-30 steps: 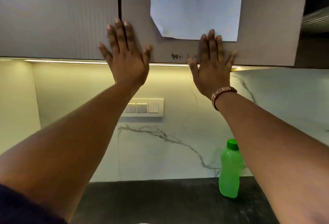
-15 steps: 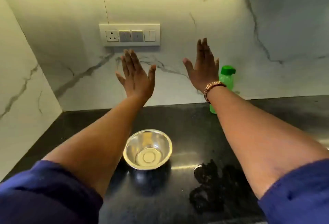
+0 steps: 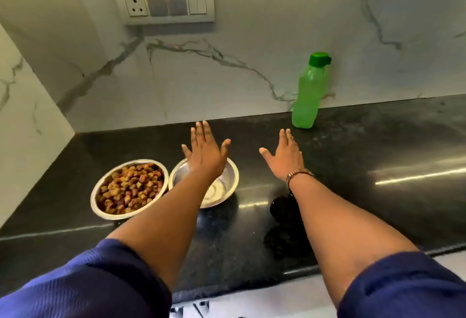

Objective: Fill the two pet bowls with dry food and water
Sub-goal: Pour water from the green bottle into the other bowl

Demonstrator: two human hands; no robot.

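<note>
While we look down past our outstretched arms, our left hand (image 3: pixel 205 152) is spread flat, palm down, fingers apart and holding nothing, raised over the far rim of the steel bowl (image 3: pixel 228 179) on the counter; we cannot tell whether it touches the rim. Our right hand (image 3: pixel 285 158) is likewise splayed and empty, hovering above bare counter to the right of that bowl, with a metal-link watch band (image 3: pixel 298 175) at the wrist. Both forearms are bare, and dark blue sleeves (image 3: pixel 100 285) are pushed up near the elbows.

Under our left forearm, the steel bowl shows a shiny inner wall and a pale gleam at its bottom; whether that is water or only reflection we cannot say. Just beside it on the left, rims almost touching, sits a second steel bowl (image 3: pixel 97 197) heaped with brown and tan dry food pieces (image 3: pixel 129 189).

Both bowls rest on a glossy black stone countertop (image 3: pixel 378 156). Below our right wrist a dark patch (image 3: pixel 285 232) lies on the counter; we cannot make out what it is. Farther back to the right, a green plastic bottle (image 3: pixel 309 93) with a darker green cap stands upright, capped, close against the white marble backsplash (image 3: pixel 227 85). High on that wall, left of centre, is a switch plate (image 3: pixel 164 3) with one socket and several switches.
</note>
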